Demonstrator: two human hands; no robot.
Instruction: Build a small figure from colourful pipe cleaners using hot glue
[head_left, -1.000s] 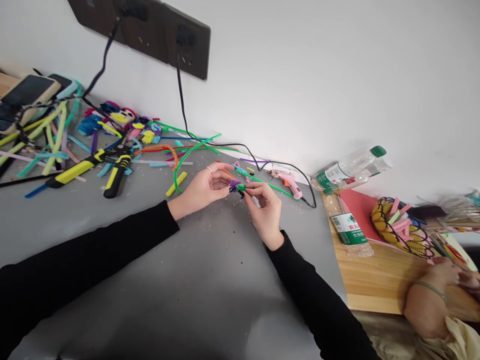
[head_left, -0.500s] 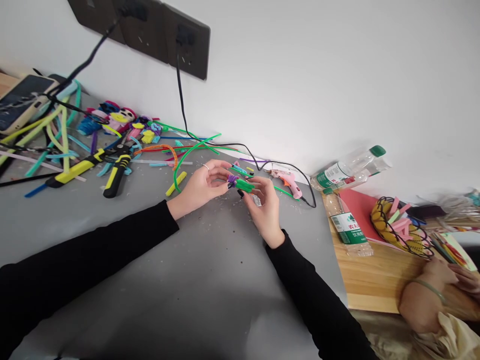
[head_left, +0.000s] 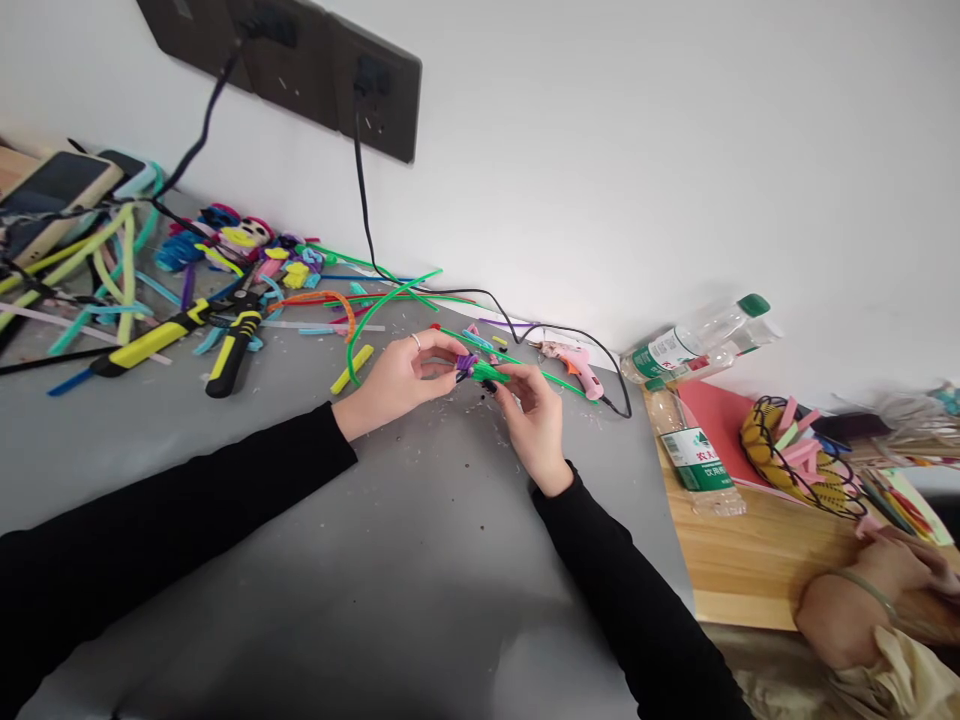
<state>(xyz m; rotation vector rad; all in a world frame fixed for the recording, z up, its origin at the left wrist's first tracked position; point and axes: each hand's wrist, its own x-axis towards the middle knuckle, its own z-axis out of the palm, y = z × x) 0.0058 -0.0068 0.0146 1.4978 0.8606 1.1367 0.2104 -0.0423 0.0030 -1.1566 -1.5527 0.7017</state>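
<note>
Over the grey table (head_left: 390, 560) my left hand (head_left: 397, 375) pinches a small purple pipe-cleaner bundle (head_left: 466, 364) at its left side. My right hand (head_left: 534, 420) pinches the green pipe cleaner (head_left: 491, 373) that is joined to that bundle. Both hands are closed, fingertips almost touching, a little above the tabletop. A ring shows on a left finger. Both sleeves are black.
Loose pipe cleaners (head_left: 112, 270) and yellow-black pliers (head_left: 232, 350) lie at the left. A pink glue gun (head_left: 576, 365) with a black cable lies behind my hands. Water bottles (head_left: 694, 335), a wire basket (head_left: 802, 455) and another person's hand (head_left: 862, 600) are at the right on a wooden board.
The green piece has swung from a stub to lying sideways under my right fingertips. My right hand has shifted slightly. The other person's hand moved a little right.
</note>
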